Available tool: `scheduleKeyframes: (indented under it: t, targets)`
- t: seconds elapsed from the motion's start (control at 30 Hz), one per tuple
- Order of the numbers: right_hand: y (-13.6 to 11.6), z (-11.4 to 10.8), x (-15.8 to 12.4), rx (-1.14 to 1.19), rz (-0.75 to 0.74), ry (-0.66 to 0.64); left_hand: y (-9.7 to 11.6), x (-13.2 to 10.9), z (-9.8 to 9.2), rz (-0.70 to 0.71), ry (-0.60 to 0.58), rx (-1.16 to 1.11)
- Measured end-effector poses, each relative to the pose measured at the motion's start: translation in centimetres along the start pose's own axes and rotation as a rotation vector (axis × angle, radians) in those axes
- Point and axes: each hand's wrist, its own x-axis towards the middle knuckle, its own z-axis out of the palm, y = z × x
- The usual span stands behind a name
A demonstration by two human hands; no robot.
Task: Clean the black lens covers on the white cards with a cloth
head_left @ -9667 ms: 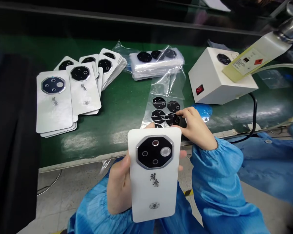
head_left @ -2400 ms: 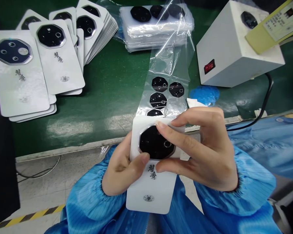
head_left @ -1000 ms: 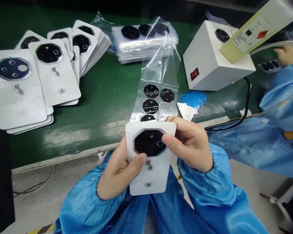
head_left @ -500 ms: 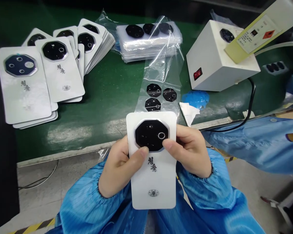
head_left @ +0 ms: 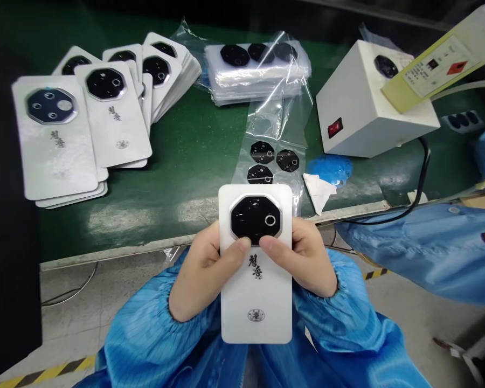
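A white phone back cover (head_left: 256, 302) is held upright between both my hands, in front of the bench edge. Its upper part carries a glossy black octagonal camera lens plate (head_left: 253, 215) in a silver frame. My left hand (head_left: 206, 264) grips the cover's left edge, its thumb on the lower rim of the lens plate. On the right edge, my right hand (head_left: 307, 256) grips too, with its thumb at the same rim close to the other thumb. The remaining fingers are hidden behind the cover. Just beyond it, several black octagonal lens plates (head_left: 262, 152) lie on a clear plastic sheet (head_left: 258, 121).
Stacked white covers (head_left: 60, 156) fan out at the left. A pile of clear-wrapped lens plates (head_left: 258, 81) sits at the back. To the right stand a white box (head_left: 350, 116) with a red switch and a tilted yellowish bottle (head_left: 420, 81). A co-worker's blue sleeve (head_left: 420, 242) shows at the right.
My right thumb has moved left along the lower rim of the lens plate, closer to my left thumb. The view has shifted slightly, so the bench things appear further right.
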Motion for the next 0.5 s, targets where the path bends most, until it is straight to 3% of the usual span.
scheduleKeyframes:
  t: [0.2, 0.37, 0.5]
  targets:
    - [1.1, 0.1, 0.4, -0.211, -0.148, -0.001, 0.2, 0.4, -0.6, 0.081, -0.030, 0.134]
    - [2.0, 0.4, 1.2, -0.150, -0.030, -0.043, 1.0, 0.5, -2.1, 0.141, 0.022, 0.243]
    - [0.6, 1.1, 1.6, -0.160, -0.002, -0.114, 1.8, 0.4, -3.1, 0.190, 0.102, 0.330]
